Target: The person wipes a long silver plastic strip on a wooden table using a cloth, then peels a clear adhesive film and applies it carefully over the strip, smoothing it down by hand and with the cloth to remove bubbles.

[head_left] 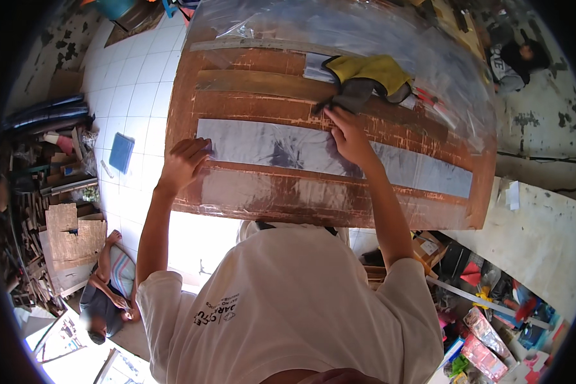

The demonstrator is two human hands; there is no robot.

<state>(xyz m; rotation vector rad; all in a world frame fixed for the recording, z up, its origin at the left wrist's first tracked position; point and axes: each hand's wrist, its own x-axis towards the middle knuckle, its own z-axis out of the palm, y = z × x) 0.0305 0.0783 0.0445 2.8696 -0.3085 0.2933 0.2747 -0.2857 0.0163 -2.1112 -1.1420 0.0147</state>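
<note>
A long grey strip (288,142) of thin sheet material lies across the brown wooden table (249,182). My left hand (185,161) is closed at the strip's left end, its fingers bent together over the edge. Farther right, my right hand (352,137) rests over the strip's far edge with thumb and fingers drawn together. Its fingertips meet a small dark piece just beyond the strip; what they pinch is too small to make out. Just past those fingertips lies a crumpled yellow and dark grey cloth piece (372,72), partly on a pale sheet.
Clear plastic sheeting (275,22) covers the table's far part. Red-handled scissors (429,98) seem to lie right of the cloth. One person (105,297) sits at lower left, another (515,61) at far right. Wood scraps (77,230) crowd the left; mixed goods (486,333) fill the lower right.
</note>
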